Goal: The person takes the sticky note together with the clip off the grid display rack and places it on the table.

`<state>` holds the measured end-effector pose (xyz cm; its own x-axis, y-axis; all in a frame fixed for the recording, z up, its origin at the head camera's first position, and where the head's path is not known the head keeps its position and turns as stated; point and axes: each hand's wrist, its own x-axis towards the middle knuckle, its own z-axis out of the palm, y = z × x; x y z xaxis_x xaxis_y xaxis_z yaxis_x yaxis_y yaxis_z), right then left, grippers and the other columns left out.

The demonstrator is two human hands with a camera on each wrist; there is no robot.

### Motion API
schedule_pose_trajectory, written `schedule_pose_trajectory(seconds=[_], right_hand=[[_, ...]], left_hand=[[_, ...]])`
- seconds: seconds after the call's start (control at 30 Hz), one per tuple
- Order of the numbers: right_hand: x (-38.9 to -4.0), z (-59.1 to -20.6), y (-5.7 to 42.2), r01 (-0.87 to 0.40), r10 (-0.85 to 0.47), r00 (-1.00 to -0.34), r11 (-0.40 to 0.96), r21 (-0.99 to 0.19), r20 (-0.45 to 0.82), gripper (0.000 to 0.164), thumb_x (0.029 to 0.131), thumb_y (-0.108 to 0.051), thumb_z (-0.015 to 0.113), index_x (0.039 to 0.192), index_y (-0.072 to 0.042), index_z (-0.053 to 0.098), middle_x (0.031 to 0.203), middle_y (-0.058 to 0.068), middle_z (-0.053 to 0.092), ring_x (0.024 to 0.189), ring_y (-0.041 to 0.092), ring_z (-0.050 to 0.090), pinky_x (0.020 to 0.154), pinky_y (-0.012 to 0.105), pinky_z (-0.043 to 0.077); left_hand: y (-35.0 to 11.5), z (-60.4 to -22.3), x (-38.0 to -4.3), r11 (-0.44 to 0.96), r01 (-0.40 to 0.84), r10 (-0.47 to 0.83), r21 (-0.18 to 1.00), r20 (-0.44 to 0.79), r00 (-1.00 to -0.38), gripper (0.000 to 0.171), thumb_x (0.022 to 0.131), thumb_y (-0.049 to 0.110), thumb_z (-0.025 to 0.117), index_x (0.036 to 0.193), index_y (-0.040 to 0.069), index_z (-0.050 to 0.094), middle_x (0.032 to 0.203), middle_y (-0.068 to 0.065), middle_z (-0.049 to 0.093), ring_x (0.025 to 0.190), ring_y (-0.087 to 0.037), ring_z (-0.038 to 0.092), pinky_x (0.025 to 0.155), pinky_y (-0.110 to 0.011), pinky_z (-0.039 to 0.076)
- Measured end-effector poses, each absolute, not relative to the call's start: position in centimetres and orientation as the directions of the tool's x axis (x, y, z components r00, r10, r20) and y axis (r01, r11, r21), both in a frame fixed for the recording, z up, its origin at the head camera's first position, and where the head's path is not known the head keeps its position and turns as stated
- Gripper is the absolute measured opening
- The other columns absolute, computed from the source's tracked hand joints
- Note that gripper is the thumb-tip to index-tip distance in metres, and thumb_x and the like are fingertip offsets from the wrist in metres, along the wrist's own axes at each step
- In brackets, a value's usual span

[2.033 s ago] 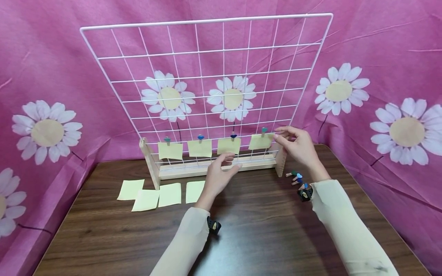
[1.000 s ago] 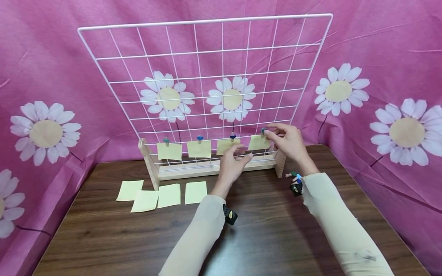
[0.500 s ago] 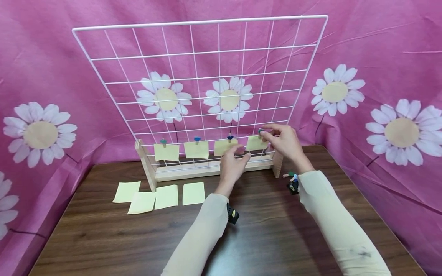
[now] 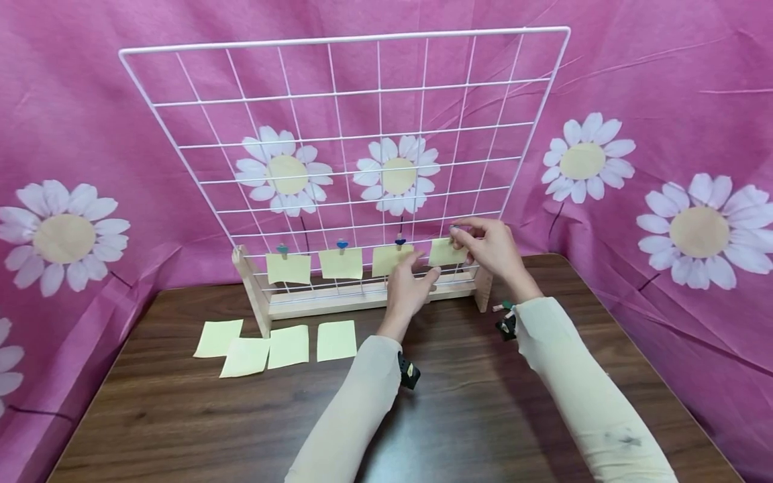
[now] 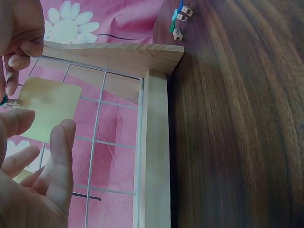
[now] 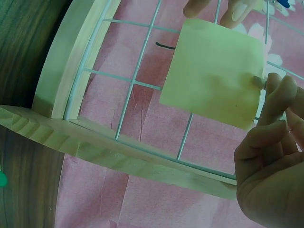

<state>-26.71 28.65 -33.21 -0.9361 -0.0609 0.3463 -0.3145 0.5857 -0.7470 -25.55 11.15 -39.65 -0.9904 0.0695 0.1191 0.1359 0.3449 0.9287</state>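
Note:
My right hand (image 4: 492,251) pinches a small wooden clothespin (image 6: 259,81) with a green heart. It sits at the top edge of the rightmost yellow sticky note (image 4: 443,253), against the white wire grid (image 4: 379,90). In the head view, my left hand (image 4: 410,288) is raised before the grid, fingers apart and loosely bent, holding nothing. Its fingertips overlap the third sticky note (image 4: 385,263); in the left wrist view they lie close to the rightmost note (image 5: 52,107). Heart clothespins hold the first note (image 4: 288,270) and second note (image 4: 341,265) further left.
The grid stands in a wooden base (image 4: 326,308) on a brown table (image 4: 181,416). Several loose notes (image 4: 288,347) lie at front left, the leftmost two overlapping. Spare heart clothespins (image 5: 180,19) lie right of the base. A pink flowered cloth (image 4: 54,121) hangs behind.
My right hand has moved left from the rightmost note's side onto its clothespin. The left hand has shifted right, uncovering part of a loose note. The head view has drifted slightly.

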Motion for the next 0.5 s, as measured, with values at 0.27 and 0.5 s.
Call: schedule_pose_trajectory(seconds=[0.27,0.5], right_hand=[[-26.78,-33.42,28.59,-0.310,-0.021,-0.933,0.551,-0.775,0.359,0.027,0.098,-0.017,0.069,0.117,0.002,0.073,0.084,0.021,0.073,0.045,0.013,0.059,0.046,0.028,0.054],[-26.85,-33.66,28.42,-0.308,0.020,-0.924,0.551,-0.776,0.381,0.024,0.098,-0.016,0.070,0.113,0.002,0.074,0.082,0.021,0.073,0.044,0.015,0.059,0.044,0.023,0.051]], left_hand=[[11.26,-39.80,-25.92,0.196,0.126,0.113,0.972,0.105,-0.988,0.047,0.092,0.017,0.073,0.137,0.010,0.062,0.104,-0.009,0.075,0.069,-0.023,0.075,0.057,-0.024,0.056],[11.18,-39.57,-25.93,0.227,0.135,0.117,0.964,0.110,-0.987,0.040,0.091,0.016,0.075,0.128,0.006,0.066,0.094,-0.008,0.075,0.067,-0.023,0.074,0.062,-0.025,0.056]])
